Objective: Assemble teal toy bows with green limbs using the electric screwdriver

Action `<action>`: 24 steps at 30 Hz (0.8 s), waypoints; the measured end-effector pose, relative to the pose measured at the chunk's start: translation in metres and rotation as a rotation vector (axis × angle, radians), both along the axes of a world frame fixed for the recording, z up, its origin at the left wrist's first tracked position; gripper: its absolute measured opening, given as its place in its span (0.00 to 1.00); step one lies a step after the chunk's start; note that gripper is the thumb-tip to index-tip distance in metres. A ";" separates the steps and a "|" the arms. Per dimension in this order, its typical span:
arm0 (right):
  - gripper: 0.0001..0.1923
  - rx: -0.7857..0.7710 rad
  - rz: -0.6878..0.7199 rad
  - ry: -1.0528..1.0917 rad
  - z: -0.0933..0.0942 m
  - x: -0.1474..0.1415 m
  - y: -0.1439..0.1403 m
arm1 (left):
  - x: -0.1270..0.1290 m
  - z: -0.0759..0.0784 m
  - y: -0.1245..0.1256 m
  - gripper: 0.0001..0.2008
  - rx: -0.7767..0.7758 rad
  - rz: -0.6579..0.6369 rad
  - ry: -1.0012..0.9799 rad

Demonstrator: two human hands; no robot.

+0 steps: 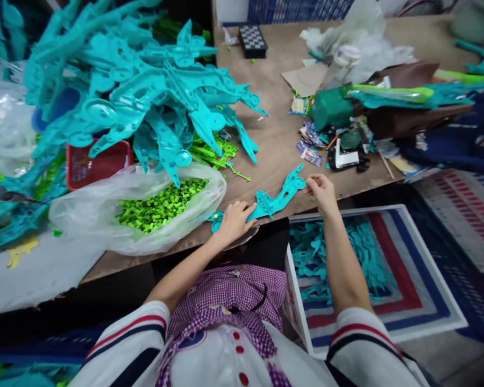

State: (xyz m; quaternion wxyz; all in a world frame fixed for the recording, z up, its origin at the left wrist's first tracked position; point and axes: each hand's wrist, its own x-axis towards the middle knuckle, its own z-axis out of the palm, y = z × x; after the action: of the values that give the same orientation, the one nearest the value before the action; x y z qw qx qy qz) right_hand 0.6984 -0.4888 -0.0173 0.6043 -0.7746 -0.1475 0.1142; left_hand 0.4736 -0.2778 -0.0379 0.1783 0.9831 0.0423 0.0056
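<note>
Right at the near edge of the bench, the teal plastic piece lies with its long axis slanting away rightward; the left hand presses flat on its near end, grip released, while the right hand pinches its far tip

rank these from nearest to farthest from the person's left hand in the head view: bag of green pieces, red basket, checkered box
1. The bag of green pieces, just to the left of the left hand, at the near table edge.
2. The red basket, farther left, behind the bag and under the teal pile.
3. The checkered box, far across the table at its back edge.
</note>
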 end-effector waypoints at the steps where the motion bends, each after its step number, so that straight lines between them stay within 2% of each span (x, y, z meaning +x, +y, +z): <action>1: 0.20 -0.033 0.018 -0.008 -0.004 0.012 -0.002 | -0.004 -0.003 0.002 0.26 0.017 -0.004 -0.001; 3: 0.22 -0.070 0.081 -0.035 -0.012 0.030 -0.001 | -0.013 -0.006 0.006 0.26 0.043 -0.006 -0.014; 6: 0.22 -0.117 0.164 -0.117 -0.025 0.042 0.007 | -0.019 -0.009 0.010 0.26 0.067 -0.009 -0.035; 9: 0.22 -0.146 0.160 -0.160 -0.038 0.042 0.017 | -0.017 -0.009 0.012 0.26 0.066 -0.017 -0.037; 12: 0.23 -0.103 0.130 -0.148 -0.048 0.040 0.019 | -0.014 -0.009 0.013 0.26 0.055 -0.042 -0.035; 15: 0.24 -0.091 0.128 -0.131 -0.052 0.039 0.018 | -0.013 -0.009 0.014 0.26 0.056 -0.047 -0.041; 20: 0.22 -0.179 0.199 -0.153 -0.050 0.039 0.019 | -0.013 -0.010 0.016 0.26 0.043 -0.064 -0.043; 24: 0.23 -0.094 0.136 -0.108 -0.053 0.041 0.019 | -0.012 -0.008 0.016 0.26 0.024 -0.066 -0.033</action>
State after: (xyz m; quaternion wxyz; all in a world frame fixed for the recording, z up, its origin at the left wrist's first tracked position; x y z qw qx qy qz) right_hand 0.7398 -0.4703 -0.0699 0.5494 -0.7953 -0.2266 0.1197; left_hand 0.4616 -0.2614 -0.0462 0.1672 0.9858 0.0067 0.0162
